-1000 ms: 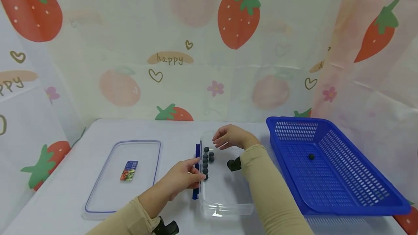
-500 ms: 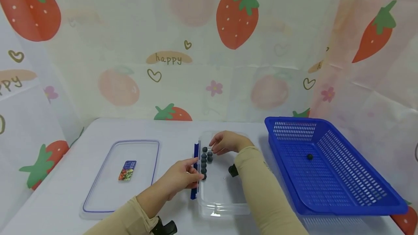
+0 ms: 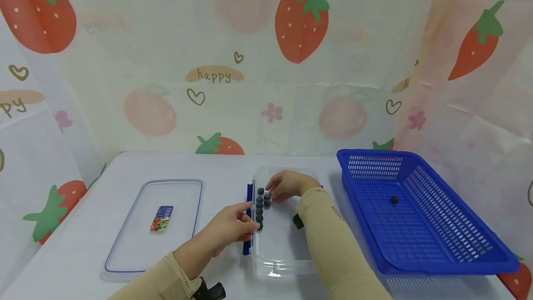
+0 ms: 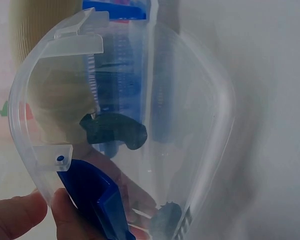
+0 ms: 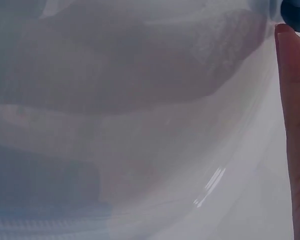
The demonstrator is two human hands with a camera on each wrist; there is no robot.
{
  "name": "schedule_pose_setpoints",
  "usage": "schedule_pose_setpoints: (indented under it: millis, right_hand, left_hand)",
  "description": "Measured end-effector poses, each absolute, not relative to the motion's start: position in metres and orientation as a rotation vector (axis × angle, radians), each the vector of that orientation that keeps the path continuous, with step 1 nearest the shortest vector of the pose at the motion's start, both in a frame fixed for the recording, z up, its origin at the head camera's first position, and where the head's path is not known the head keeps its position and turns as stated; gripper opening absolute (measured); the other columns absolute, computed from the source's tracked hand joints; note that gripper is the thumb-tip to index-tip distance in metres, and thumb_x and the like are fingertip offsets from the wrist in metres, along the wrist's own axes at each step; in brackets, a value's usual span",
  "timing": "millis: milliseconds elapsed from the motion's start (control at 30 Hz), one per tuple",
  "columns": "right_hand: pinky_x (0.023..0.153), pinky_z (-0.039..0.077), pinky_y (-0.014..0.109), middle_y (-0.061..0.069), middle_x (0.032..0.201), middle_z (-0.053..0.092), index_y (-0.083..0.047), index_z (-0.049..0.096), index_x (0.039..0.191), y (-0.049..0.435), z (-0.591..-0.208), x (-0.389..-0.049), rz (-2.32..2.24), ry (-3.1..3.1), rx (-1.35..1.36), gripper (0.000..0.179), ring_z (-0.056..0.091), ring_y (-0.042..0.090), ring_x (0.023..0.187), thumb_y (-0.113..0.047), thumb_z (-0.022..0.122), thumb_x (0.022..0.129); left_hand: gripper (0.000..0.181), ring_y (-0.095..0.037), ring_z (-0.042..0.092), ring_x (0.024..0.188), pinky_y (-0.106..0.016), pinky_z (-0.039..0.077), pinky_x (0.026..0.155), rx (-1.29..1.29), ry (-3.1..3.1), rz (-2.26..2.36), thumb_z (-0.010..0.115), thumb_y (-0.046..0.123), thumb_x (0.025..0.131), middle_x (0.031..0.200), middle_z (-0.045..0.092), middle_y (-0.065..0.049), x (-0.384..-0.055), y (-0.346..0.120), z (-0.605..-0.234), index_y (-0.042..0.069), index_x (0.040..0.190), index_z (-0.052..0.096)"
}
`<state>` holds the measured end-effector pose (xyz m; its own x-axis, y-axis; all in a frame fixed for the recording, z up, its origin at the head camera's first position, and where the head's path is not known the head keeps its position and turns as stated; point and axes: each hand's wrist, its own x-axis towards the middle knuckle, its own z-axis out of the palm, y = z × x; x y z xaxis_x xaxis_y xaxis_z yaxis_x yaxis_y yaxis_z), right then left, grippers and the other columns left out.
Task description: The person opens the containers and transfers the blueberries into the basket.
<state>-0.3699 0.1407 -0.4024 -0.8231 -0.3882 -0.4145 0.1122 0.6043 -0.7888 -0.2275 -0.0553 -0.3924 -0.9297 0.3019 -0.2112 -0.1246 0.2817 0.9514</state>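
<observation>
A clear plastic box stands mid-table with blue side latches. Several blueberries line its left inner wall, with a short second row beside them. My left hand grips the box's left rim, thumb inside and fingers outside by the blue latch. A blueberry shows blurred through the clear wall in the left wrist view. My right hand reaches into the box's far left part, fingertips at the second row. In the right wrist view, a fingertip touches a blueberry, apparently pinched; the thumb is hidden.
At right stands a blue perforated basket with one blueberry inside. A clear lid with blue edging and a small printed label lies flat at left. A strawberry-print sheet hangs behind.
My right hand has moved down and left into the box, its fingertips coming to the second row of blueberries. The left hand keeps its grip on the rim.
</observation>
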Motion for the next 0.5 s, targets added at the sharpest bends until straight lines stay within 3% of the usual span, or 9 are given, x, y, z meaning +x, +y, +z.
schedule_pose_setpoints:
  millis: [500]
  right_hand:
    - [0.081,0.052,0.036,0.010,0.098,0.063,-0.001,0.063,0.106,0.1362,-0.4059,-0.3702,-1.197,2.211,-0.238,0.025,0.060,0.021,0.084,0.006,0.058,0.082]
  left_hand:
    - [0.070,-0.014,0.057,0.070,-0.028,0.055,0.069,0.174,2.216,1.675,0.068,0.014,0.083,0.083,0.053,-0.008,-0.2274,-0.0559,-0.3925,0.003,0.142,0.031]
